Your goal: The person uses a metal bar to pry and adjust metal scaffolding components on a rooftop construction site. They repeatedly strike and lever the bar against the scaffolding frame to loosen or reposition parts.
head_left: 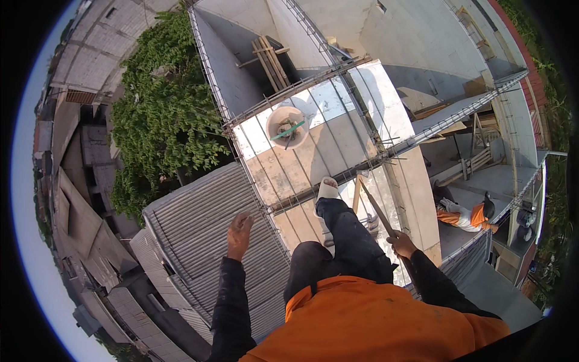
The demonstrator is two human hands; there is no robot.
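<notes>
Brown and long, the pole [380, 211] runs through my right hand [402, 244], whose fingers are wrapped round it, its far end near my sandalled foot [328, 188], while my left hand [240, 231] hangs empty and loosely half-open before the grey corrugated roof [202, 220], well apart from the pale bucket [277, 118].

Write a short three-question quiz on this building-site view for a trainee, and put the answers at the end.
1. Which hand grips the long pole?
2. What colour is the strip in the round bucket: a) red, b) green, c) blue?
3. True or false: the left hand grips the long pole too.

Key: 1. The right hand. 2. b. 3. False; the left hand is away from it.
</notes>
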